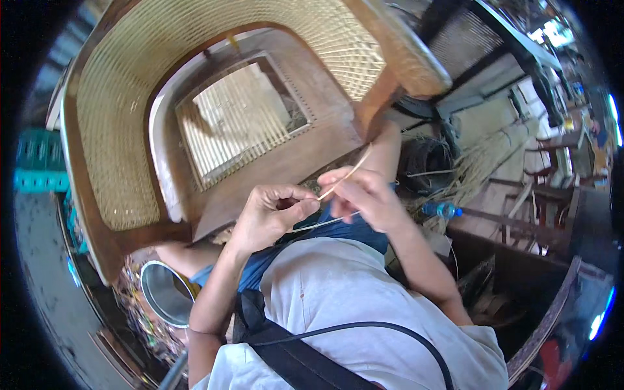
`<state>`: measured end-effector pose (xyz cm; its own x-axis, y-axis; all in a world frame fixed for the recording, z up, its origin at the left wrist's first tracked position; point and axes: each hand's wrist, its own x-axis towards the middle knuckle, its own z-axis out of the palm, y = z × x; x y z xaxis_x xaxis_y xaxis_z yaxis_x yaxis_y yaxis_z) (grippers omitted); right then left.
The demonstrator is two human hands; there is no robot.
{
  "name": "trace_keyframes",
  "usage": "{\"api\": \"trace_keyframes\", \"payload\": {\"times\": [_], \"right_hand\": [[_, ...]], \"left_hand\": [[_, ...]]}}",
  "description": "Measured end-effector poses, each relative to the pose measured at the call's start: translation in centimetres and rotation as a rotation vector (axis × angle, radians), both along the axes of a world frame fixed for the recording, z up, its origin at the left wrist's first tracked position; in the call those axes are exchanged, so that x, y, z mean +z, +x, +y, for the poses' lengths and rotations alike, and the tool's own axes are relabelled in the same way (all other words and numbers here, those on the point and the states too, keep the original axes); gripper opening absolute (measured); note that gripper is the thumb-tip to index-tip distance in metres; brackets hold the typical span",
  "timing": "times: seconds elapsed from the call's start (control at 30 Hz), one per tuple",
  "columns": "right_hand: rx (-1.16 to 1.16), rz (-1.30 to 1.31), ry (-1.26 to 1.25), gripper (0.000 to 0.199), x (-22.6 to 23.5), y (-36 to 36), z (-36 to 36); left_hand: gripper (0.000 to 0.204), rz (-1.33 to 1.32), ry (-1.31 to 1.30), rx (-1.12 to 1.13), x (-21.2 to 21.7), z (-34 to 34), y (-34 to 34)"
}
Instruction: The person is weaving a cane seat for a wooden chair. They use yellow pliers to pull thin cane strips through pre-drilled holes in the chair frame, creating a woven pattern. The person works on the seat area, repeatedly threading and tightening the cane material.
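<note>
In front of my lap, a thin pale cane strip (354,170) runs between my two hands. My left hand (276,211) pinches one part of it between thumb and forefinger. Close beside it, my right hand (364,198) has its fingers closed round the strip, whose tip sticks up past the knuckles. Another length of strip shows below the hands. Beyond them stands a wooden armchair (279,185) with a woven cane back (117,136). Parallel cane strands (240,117) cross part of its seat opening, and small holes line the frame.
A metal bucket (168,294) stands on the littered floor at left, near teal crates (40,159). On the right lie a bundle of loose cane (484,159), a plastic bottle (443,209) and a dark wooden box frame (507,244). More furniture stands at the far right.
</note>
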<state>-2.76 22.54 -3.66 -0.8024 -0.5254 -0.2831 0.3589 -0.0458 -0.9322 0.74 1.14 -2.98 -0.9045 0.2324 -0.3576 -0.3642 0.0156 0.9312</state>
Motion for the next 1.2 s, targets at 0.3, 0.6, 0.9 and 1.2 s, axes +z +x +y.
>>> {"api": "trace_keyframes", "payload": {"times": [0.3, 0.6, 0.9, 1.2], "right_hand": [[-0.248, 0.114, 0.010, 0.031, -0.7, -4.9, -2.4], [-0.366, 0.172, -0.030, 0.031, 0.4, -7.5, 0.0], [-0.429, 0.198, -0.065, 0.029, 0.9, -8.8, 2.2], [-0.429, 0.213, -0.072, 0.027, 0.8, -9.3, 3.6]], "left_hand": [[0.015, -0.106, 0.017, 0.199, -0.7, -7.2, 3.9], [0.011, -0.133, -0.015, 0.199, -1.4, -11.2, 5.1], [0.010, -0.163, 0.048, 0.210, -1.5, -12.2, 5.2], [0.012, -0.162, 0.053, 0.200, -1.6, -12.0, 5.0]]}}
